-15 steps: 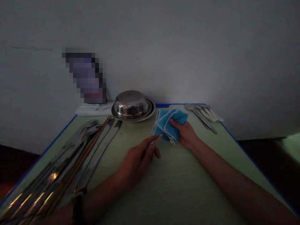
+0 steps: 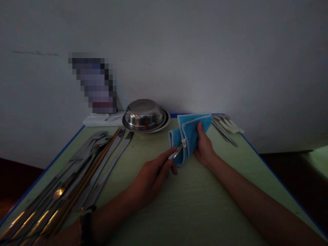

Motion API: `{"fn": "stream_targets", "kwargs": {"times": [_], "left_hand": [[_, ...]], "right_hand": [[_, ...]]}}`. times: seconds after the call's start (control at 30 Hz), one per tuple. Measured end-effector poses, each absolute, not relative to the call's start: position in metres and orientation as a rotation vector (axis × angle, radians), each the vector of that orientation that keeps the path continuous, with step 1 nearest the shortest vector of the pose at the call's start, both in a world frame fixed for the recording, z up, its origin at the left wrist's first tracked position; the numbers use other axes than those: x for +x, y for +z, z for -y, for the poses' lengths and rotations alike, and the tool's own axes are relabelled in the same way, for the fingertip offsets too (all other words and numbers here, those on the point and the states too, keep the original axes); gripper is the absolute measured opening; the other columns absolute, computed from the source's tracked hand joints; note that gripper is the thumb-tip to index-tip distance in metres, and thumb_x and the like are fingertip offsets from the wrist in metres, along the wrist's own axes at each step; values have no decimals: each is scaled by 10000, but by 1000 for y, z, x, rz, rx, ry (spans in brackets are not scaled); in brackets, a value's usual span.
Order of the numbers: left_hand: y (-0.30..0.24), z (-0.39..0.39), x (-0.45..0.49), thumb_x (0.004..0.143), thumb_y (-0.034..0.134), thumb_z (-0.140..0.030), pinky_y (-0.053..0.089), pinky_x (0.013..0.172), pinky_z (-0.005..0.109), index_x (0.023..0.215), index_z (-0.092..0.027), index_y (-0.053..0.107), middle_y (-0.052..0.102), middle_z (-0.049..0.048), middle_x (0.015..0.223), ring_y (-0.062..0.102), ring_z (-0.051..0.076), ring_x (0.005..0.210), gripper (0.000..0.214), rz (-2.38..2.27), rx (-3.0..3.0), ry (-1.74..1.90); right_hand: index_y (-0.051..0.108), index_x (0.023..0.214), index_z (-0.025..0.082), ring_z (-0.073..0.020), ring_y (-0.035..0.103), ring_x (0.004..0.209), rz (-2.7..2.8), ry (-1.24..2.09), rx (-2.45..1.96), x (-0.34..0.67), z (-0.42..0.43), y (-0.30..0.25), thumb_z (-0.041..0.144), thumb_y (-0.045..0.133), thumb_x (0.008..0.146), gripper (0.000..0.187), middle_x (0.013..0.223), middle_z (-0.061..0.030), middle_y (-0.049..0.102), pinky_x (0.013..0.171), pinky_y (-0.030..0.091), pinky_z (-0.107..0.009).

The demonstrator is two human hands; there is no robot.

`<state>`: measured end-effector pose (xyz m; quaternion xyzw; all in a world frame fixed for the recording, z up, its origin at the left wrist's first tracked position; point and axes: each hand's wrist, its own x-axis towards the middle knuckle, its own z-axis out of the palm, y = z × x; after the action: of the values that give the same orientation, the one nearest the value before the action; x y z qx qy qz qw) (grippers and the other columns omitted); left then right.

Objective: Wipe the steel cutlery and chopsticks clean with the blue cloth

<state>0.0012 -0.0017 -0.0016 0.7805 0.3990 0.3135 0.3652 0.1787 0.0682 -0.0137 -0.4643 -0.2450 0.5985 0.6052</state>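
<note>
My left hand (image 2: 156, 171) pinches a slim, shiny piece of cutlery (image 2: 175, 154) over the middle of the table. Its far end goes in among the folds of a blue cloth (image 2: 189, 131) with white edging, so its kind is hidden. My right hand (image 2: 205, 145) is closed around the right side of that cloth, thumb on top and fingers behind it. A small white tag (image 2: 183, 142) hangs at the cloth's edge, close to the cutlery.
On the left lie long metal utensils (image 2: 112, 164) and wooden chopsticks (image 2: 94, 164). An upturned steel bowl (image 2: 145, 114) sits at the back. Several spoons (image 2: 227, 124) rest back right. A blurred-out upright screen (image 2: 96, 85) leans by the wall.
The cloth has been opened out and lifted, its folds now standing taller around the cutlery's end. My left hand has shifted slightly right, and more of the cutlery shows.
</note>
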Motion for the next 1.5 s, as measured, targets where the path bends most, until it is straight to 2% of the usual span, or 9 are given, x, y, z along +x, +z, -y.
{"fn": "stream_targets", "kwargs": {"times": [0.1, 0.33, 0.57, 0.7, 0.87, 0.97, 1.13, 1.3, 1.5], "left_hand": [[0, 1, 1, 933, 324, -227, 438, 635, 195, 1302, -218, 366, 626, -32, 771, 539, 79, 622, 371, -1020, 2004, 809], [-1, 2, 0, 926, 335, -224, 438, 635, 197, 1304, -202, 359, 632, -31, 762, 549, 84, 623, 379, -1017, 2018, 791], [-1, 2, 0, 917, 344, -220, 436, 622, 193, 1305, -186, 357, 641, -36, 751, 548, 85, 606, 389, -1035, 2049, 749], [-1, 1, 0, 923, 338, -234, 433, 627, 195, 1302, -199, 368, 633, -38, 752, 538, 84, 612, 381, -1054, 2036, 752], [-2, -4, -2, 932, 311, -253, 435, 602, 198, 1274, -191, 403, 615, -35, 730, 524, 86, 590, 359, -1118, 1969, 794], [-3, -5, -3, 932, 310, -253, 438, 605, 204, 1274, -191, 400, 615, -31, 736, 525, 90, 591, 359, -1123, 1970, 783], [-2, 1, -2, 928, 309, -238, 443, 625, 214, 1313, -195, 337, 633, -31, 751, 532, 92, 595, 388, -1042, 2029, 738], [1, 1, 0, 919, 321, -230, 453, 631, 219, 1302, -193, 361, 650, -24, 755, 549, 97, 604, 387, -1031, 2016, 728], [3, -1, 0, 923, 321, -259, 452, 599, 207, 1297, -172, 383, 644, -29, 711, 542, 91, 572, 388, -1068, 1876, 760]], "right_hand": [[620, 930, 185, -206, 640, 864, 523, 1387, -1056, 179, -69, -13, 614, 549, 677, 504, 897, -54, 700, 745, 516, -329], [639, 822, 200, -184, 651, 788, 655, 1383, -1015, 181, -67, -14, 414, 666, 672, 263, 814, -14, 707, 731, 517, -314], [651, 768, 172, -165, 651, 679, 752, 1476, -1015, 187, -67, -17, 255, 693, 629, 167, 736, -3, 708, 715, 512, -315], [652, 753, 173, -166, 650, 635, 743, 1533, -965, 190, -67, -15, 155, 703, 563, 197, 699, 8, 704, 693, 524, -321], [651, 813, 184, -174, 658, 702, 737, 1533, -877, 189, -69, -16, 193, 734, 573, 254, 761, 1, 710, 731, 524, -330], [648, 783, 184, -183, 659, 738, 716, 1471, -899, 186, -70, -17, 269, 736, 596, 224, 758, -5, 709, 749, 517, -337], [630, 763, 186, -200, 653, 817, 724, 1360, -964, 182, -70, -17, 391, 667, 674, 226, 755, -13, 706, 726, 520, -327], [615, 835, 192, -209, 648, 858, 604, 1310, -1061, 183, -71, -15, 501, 590, 709, 335, 832, -44, 708, 709, 527, -326], [628, 845, 182, -192, 658, 805, 702, 1419, -973, 184, -70, -16, 373, 671, 674, 260, 822, -26, 713, 741, 524, -326]]}}
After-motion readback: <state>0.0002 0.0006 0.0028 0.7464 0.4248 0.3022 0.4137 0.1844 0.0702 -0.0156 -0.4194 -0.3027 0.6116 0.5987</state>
